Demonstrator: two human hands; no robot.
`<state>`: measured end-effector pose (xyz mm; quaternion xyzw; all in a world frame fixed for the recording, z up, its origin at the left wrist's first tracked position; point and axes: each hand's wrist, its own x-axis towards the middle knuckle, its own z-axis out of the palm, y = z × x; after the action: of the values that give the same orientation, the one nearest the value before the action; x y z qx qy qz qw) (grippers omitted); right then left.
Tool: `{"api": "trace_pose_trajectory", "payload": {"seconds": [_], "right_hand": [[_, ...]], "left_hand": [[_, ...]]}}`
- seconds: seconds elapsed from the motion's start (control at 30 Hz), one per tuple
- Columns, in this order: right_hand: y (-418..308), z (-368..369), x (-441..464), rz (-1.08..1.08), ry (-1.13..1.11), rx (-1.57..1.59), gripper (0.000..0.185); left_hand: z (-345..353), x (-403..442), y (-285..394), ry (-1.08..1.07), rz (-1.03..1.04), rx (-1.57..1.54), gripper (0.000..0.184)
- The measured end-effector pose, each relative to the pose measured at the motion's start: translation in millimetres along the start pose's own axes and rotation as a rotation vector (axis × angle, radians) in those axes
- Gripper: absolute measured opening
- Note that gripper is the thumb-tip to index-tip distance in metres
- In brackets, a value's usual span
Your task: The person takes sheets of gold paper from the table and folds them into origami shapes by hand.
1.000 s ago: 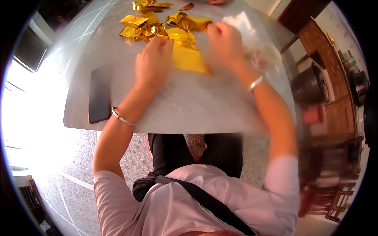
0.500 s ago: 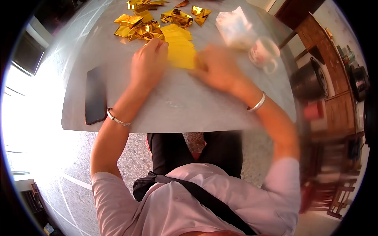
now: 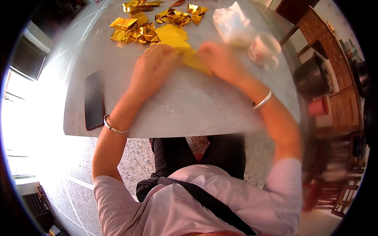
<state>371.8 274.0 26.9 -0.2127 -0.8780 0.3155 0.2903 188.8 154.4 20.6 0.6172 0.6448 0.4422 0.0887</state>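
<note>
A sheet of yellow paper (image 3: 195, 63) stretches between my two hands, just in front of a fanned stack of yellow paper (image 3: 170, 34). My left hand (image 3: 154, 65) is closed on the sheet's left side, with its fingertips partly hidden and blurred. At the right end, my right hand (image 3: 222, 62) grips the same sheet with fingers bent, smeared by motion. Beyond the left hand lie folded shiny gold foil pieces (image 3: 143, 33); another gold foil piece (image 3: 173, 17) rests behind the stack.
A dark phone (image 3: 94, 100) lies at the left of the grey table (image 3: 177, 114). To the right stand a white plastic packet (image 3: 232, 23) and a white mug (image 3: 264, 49) with a red pattern. A wooden cabinet (image 3: 342, 86) and a dark pot (image 3: 315, 74) are further right.
A yellow sheet now shows tilted between my hands, apart from the stack. My left hand has shifted right across the stack's near end. The whole view has shifted slightly.
</note>
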Motion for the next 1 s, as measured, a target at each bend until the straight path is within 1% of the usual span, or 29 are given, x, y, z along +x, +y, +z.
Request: {"api": "trace_pose_trajectory", "payload": {"seconds": [0.1,0.2,0.3,0.5,0.6,0.7,0.8,0.9,1.0], "right_hand": [[-5,-8,3,0.167,-0.011,0.304,0.021],[-14,-13,2,0.354,-0.077,0.517,0.018],[-20,-9,1,0.41,-0.048,0.607,0.016],[-20,-7,0,0.399,-0.063,0.645,0.016],[-22,-6,0,0.398,-0.039,0.62,0.015],[-25,-6,-1,0.384,-0.026,0.603,0.015],[-22,-4,-1,0.337,0.0,0.585,0.015],[-20,-3,-2,0.326,-0.015,0.59,0.015],[-16,0,-2,0.325,-0.022,0.59,0.016]], "left_hand": [[0,-1,2,-0.095,-0.119,-0.263,0.028],[-1,-1,7,-0.079,-0.167,-0.404,0.032],[2,0,0,-0.067,-0.134,-0.605,0.033],[-1,1,3,-0.103,-0.167,-0.702,0.031],[-1,1,7,-0.093,-0.201,-0.712,0.03],[-3,0,11,-0.077,-0.217,-0.657,0.03],[-4,0,13,-0.083,-0.247,-0.702,0.03],[-1,1,7,-0.077,-0.242,-0.78,0.029],[-1,2,7,-0.069,-0.278,-0.792,0.029]]}}
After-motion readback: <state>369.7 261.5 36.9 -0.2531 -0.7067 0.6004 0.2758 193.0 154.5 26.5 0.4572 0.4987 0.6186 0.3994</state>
